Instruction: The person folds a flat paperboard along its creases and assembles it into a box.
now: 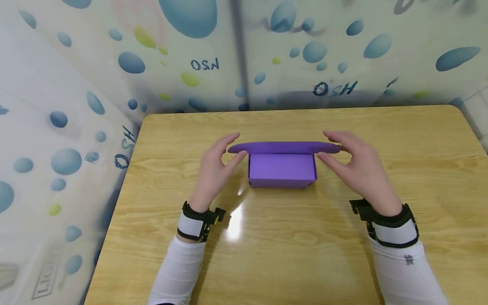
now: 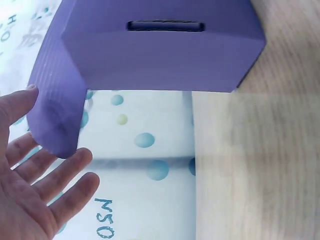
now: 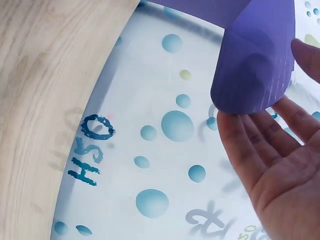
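Observation:
A small purple cardboard box (image 1: pixel 282 167) stands on the wooden table, with a wide, round-ended flap (image 1: pixel 284 148) along its far side that reaches past both ends. A narrow slot is cut in a face of the box (image 2: pixel 165 60). My left hand (image 1: pixel 216 169) is at the flap's left end, its thumb tip at the near edge and its other fingers loosely spread beyond. At the right end is my right hand (image 1: pixel 360 167), thumb in front, fingers touching the rounded tip of the flap (image 3: pixel 250 80). The box's inside cannot be made out.
The light wooden table (image 1: pixel 289 254) ends at the back against a pale curtain (image 1: pixel 335 42) printed with blue and green drops. Another stretch of curtain hangs along the left edge. White-banded wrist cameras (image 1: pixel 200 222) sit on both wrists.

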### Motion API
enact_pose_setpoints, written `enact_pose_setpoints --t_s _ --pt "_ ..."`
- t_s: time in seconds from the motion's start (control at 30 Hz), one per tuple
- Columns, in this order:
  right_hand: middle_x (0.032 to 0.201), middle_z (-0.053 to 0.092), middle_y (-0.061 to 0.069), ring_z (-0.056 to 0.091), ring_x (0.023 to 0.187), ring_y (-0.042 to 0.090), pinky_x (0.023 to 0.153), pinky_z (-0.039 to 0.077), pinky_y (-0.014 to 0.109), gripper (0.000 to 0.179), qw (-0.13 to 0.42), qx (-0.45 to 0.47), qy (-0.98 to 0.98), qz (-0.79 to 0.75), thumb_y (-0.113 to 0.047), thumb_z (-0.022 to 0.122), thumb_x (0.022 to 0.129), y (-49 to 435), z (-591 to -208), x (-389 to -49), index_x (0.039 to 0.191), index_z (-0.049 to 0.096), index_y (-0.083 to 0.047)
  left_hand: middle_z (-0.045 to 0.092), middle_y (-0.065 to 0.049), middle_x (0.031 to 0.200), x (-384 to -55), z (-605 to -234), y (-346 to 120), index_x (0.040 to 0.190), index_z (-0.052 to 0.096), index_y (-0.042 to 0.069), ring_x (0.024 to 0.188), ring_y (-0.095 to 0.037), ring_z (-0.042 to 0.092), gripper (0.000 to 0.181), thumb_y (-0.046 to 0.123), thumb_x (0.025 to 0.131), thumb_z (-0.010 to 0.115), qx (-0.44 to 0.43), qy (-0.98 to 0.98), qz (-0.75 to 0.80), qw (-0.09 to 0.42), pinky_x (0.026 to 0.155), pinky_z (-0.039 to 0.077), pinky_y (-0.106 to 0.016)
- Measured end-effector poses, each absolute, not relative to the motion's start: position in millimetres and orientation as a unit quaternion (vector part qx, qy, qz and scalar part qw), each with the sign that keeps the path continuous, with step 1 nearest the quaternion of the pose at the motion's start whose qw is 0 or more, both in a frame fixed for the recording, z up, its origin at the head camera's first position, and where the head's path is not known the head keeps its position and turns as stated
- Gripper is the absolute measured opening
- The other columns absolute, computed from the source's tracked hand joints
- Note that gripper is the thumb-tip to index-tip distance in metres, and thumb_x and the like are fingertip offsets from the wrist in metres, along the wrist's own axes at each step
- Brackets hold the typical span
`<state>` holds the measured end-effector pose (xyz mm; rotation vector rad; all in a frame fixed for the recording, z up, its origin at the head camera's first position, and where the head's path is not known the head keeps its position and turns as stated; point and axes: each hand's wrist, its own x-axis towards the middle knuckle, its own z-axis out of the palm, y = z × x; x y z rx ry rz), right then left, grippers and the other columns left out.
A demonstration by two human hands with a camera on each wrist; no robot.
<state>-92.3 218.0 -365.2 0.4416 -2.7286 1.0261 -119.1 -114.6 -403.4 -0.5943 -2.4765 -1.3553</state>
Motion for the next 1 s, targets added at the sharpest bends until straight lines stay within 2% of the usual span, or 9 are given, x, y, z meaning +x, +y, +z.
enact_pose_setpoints --t_s 0.07,0.27,0.47,0.53,0.6,0.8,1.0 --pt "0.127 0.068 0.020 0.065 0.112 0.037 0.092 0.052 0.058 0.047 0.108 0.146 -0.920 0.347 -0.007 0.080 0.091 216.9 -367.6 -89.2 0.134 0.066 0.001 0.068 -0.015 0.131 -116.8 -406.4 -113.9 0.135 0.065 0.000 0.120 -0.027 0.064 0.040 0.014 0.098 0.074 -0.205 -0.850 -0.465 0.136 0.099 0.052 -0.041" --pt "0.109 0.074 0.018 0.069 0.094 0.032 0.085 0.053 0.053 0.032 0.155 0.147 -0.919 0.330 -0.003 0.079 0.091 214.1 -372.3 -89.8 0.122 0.072 0.003 0.075 -0.013 0.113 -114.3 -409.8 -114.4 0.122 0.072 -0.001 0.100 -0.024 0.069 0.026 0.009 0.098 0.072 -0.199 -0.840 -0.478 0.164 0.089 0.055 -0.041" --pt "0.095 0.075 0.016 0.070 0.084 0.030 0.074 0.048 0.032 0.020 0.197 0.153 -0.919 0.305 -0.002 0.081 0.088 212.8 -374.5 -92.3 0.107 0.077 0.004 0.077 -0.010 0.107 -116.1 -408.9 -114.1 0.115 0.076 0.001 0.096 -0.021 0.071 0.019 0.010 0.098 0.072 -0.197 -0.838 -0.480 0.171 0.087 0.056 -0.037" --pt "0.092 0.075 0.017 0.070 0.081 0.031 0.071 0.046 0.029 0.019 0.206 0.153 -0.920 0.297 -0.002 0.083 0.087 212.2 -374.8 -92.9 0.104 0.077 0.004 0.077 -0.010 0.105 -116.4 -408.3 -114.0 0.112 0.077 0.001 0.095 -0.020 0.072 0.018 0.010 0.098 0.073 -0.199 -0.836 -0.482 0.172 0.087 0.056 -0.036" --pt "0.090 0.075 0.017 0.071 0.079 0.031 0.069 0.048 0.031 0.019 0.210 0.150 -0.922 0.287 -0.003 0.084 0.086 211.6 -374.9 -93.1 0.102 0.077 0.004 0.077 -0.009 0.103 -116.6 -407.8 -113.8 0.110 0.078 0.001 0.094 -0.020 0.073 0.016 0.010 0.097 0.074 -0.200 -0.834 -0.483 0.174 0.086 0.056 -0.035" --pt "0.089 0.074 0.020 0.071 0.076 0.034 0.067 0.054 0.047 0.019 0.217 0.145 -0.924 0.278 -0.005 0.084 0.086 210.0 -376.6 -92.3 0.100 0.076 0.006 0.078 -0.009 0.098 -115.4 -406.9 -113.6 0.105 0.079 0.002 0.089 -0.020 0.074 0.013 0.011 0.097 0.074 -0.198 -0.838 -0.474 0.183 0.083 0.058 -0.034" --pt "0.088 0.074 0.021 0.070 0.074 0.035 0.065 0.052 0.046 0.021 0.231 0.143 -0.923 0.274 -0.007 0.085 0.086 208.8 -378.0 -91.7 0.100 0.077 0.007 0.078 -0.010 0.093 -114.0 -405.1 -113.4 0.100 0.079 0.000 0.082 -0.022 0.075 0.011 0.010 0.095 0.077 -0.199 -0.844 -0.461 0.188 0.075 0.061 -0.039"
